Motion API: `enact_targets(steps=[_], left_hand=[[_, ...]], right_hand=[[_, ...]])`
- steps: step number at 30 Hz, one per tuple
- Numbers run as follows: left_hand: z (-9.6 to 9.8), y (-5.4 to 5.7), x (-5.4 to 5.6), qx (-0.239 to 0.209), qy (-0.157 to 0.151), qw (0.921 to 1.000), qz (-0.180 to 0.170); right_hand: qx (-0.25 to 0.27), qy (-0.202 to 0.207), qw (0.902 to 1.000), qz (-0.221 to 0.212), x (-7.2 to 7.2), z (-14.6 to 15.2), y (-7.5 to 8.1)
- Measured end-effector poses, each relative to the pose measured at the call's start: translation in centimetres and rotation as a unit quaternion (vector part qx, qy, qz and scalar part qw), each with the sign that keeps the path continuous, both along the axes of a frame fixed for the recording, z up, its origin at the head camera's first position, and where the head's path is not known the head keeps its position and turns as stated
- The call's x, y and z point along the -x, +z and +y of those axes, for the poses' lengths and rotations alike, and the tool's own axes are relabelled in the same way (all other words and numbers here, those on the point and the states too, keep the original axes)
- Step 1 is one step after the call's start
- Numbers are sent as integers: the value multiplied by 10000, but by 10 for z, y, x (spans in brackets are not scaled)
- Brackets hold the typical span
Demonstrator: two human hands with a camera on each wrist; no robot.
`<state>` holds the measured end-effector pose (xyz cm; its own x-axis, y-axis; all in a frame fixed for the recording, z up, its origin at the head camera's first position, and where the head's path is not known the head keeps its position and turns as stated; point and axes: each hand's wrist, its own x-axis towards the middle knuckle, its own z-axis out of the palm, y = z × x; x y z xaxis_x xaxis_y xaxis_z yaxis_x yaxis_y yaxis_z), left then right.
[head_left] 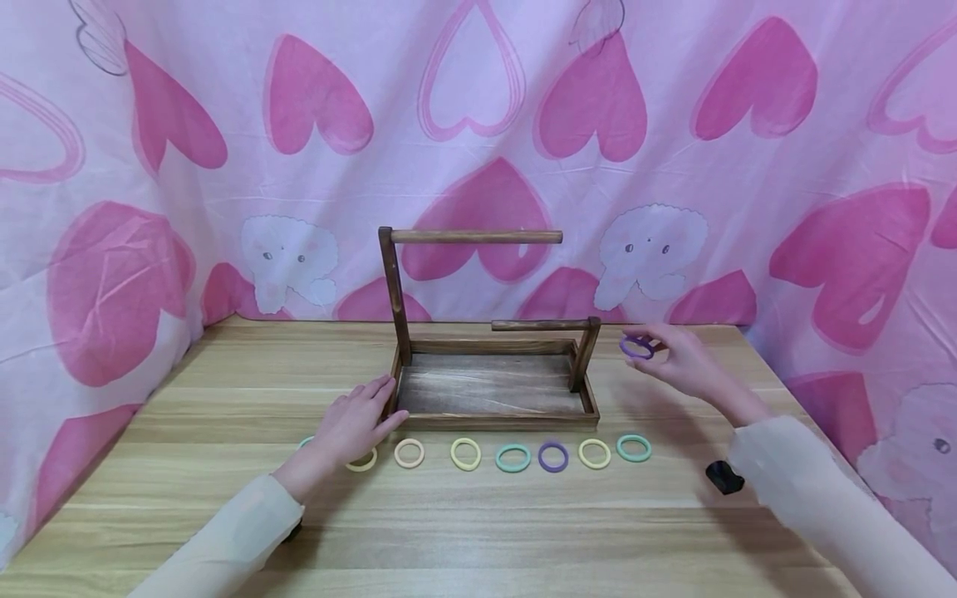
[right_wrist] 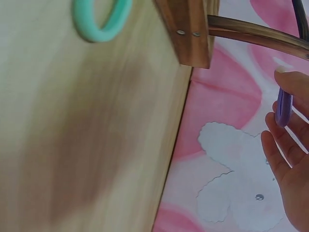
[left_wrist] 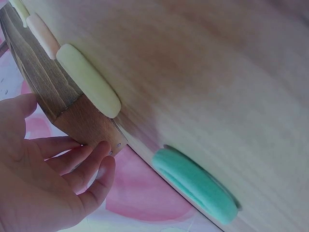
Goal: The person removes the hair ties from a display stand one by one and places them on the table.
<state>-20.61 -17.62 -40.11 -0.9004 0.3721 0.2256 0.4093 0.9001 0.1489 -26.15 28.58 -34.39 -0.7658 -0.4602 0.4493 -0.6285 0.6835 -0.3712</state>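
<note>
A purple hair tie (head_left: pixel 636 347) is pinched between the thumb and fingers of my right hand (head_left: pixel 684 361), raised to the right of a brown wooden rack (head_left: pixel 489 421). The rack has a shallow tray base, a tall post with a long upper bar (head_left: pixel 478 237) at its left, and a short post with a lower bar (head_left: pixel 542 325) at its right. Both bars are bare. My left hand (head_left: pixel 355 423) rests against the tray's front left corner, thumb at the front wall and loosely bent fingers by the left side (left_wrist: pixel 91 123).
In front of the rack lies a row of hair ties: pink (head_left: pixel 409 453), yellow (head_left: pixel 466 454), green (head_left: pixel 513 458), purple (head_left: pixel 553 457) and more. The left hand partly covers a yellow one (head_left: pixel 362 460) and a green one. Pink-patterned cloth (head_left: pixel 471 191) hangs behind the table (head_left: pixel 478 531).
</note>
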Motion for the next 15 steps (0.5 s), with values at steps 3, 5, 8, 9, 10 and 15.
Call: enact_targets(steps=[3,5,8,9,10,15], left_hand=[[0,0,0,22,-10,10000,15],[0,0,0,31,-20,10000,29],[0,1,0,47,-26,10000,40],[0,1,0,51,-27,10000,43],[0,1,0,51,-30,10000,48],[0,1,0,62,-38,9999,79]], right_hand=[[18,119,9999,81,-5,5,-6],[47,141,9998,109,-8,8,-10],[17,136,9999,96,-12,13,-15],[10,139,9999,78,-14,14,-16],[8,156,9999,63,-15,15,-17],[21,310,9995,50,-22,21,-24]])
